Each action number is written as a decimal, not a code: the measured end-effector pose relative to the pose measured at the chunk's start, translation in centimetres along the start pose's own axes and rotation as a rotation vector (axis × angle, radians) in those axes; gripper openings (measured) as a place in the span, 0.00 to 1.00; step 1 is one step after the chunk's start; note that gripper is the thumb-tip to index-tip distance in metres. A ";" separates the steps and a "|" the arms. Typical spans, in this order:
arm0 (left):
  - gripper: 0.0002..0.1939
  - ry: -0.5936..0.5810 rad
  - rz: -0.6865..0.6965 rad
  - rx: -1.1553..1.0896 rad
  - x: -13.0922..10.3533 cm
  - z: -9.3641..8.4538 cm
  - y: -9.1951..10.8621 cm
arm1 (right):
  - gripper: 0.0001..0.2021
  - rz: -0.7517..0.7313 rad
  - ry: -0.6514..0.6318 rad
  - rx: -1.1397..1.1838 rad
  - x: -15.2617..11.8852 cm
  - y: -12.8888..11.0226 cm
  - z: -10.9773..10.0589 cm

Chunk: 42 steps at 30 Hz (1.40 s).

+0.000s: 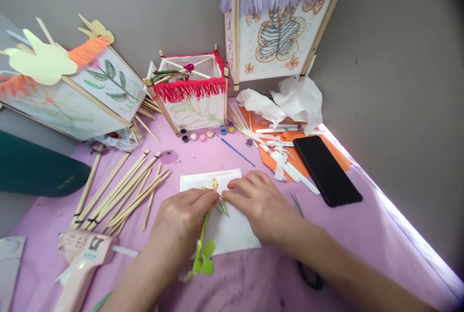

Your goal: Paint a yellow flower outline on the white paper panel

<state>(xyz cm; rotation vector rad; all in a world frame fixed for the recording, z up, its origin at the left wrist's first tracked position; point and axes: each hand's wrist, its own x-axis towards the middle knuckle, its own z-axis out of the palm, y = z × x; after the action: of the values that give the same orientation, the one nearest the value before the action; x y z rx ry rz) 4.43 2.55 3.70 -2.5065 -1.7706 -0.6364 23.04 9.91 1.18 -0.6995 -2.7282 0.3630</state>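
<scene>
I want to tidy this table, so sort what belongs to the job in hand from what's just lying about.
Apparently in the job:
green-leafed stem, at the left hand
gold piece, near the right hand
white sheet beneath

Apparently just lying about:
smartphone
scissors
paintbrush
paint pots
wooden sticks
hot glue gun

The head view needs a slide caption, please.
Left hand and right hand with green stem and gold piece over white sheet.

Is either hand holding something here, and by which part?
The left hand holds a gold flower near the top of its green stem. The right hand has its fingers beside the petals; whether they grip cannot be told.
</scene>
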 end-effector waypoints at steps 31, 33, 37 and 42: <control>0.11 -0.306 -0.290 -0.049 3.4 -1.4 -1.0 | 0.17 -0.016 -0.035 -0.184 -1.8 -5.5 1.8; 0.11 -0.322 -0.299 -0.019 3.9 -1.4 -0.7 | 0.17 -0.046 0.017 -0.159 -1.8 -6.1 2.2; 0.11 -0.347 -0.327 0.038 4.9 -1.6 -0.1 | 0.19 -0.034 0.028 -0.166 -1.1 -6.8 3.2; 0.11 -0.360 -0.408 0.086 5.5 -1.9 0.1 | 0.24 0.000 -0.048 -0.170 0.1 -6.9 3.5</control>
<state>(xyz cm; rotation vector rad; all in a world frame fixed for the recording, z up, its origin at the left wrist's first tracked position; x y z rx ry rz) 5.49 6.99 7.24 -2.3299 -2.4044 -0.1007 18.76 3.49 0.11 -0.7430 -2.8288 0.1511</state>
